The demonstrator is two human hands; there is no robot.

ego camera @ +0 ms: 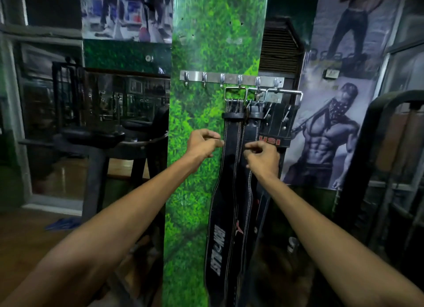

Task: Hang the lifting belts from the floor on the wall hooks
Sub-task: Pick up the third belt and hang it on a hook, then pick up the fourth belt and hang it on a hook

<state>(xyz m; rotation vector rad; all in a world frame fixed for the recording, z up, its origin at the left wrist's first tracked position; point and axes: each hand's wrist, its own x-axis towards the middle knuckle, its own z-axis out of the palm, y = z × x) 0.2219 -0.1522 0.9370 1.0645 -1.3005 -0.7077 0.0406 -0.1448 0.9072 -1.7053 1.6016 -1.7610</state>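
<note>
Belts [229, 169] hang side by side from the shiny hook rail [231, 79] on the green wall panel [202, 43]. Their metal buckles [236, 93] sit over the hooks on the right part of the rail. The long black straps fall straight down the panel.

Both hands are up at the straps, just below the buckles. The left hand [202, 144] has its fingers curled, with the fingertips right at the left edge of the front belt. It does not look like it grips anything. The right hand [263, 154] is curled too, and I cannot tell if it pinches a strap or just touches it.

This looks like the tidy-up part of the job. To do it well, check that each buckle sits deep in its hook. Smooth the straps flat so they do not twist. Let go slowly, so nothing swings off. The hooks on the left are free for any belt not yet hung.
</note>
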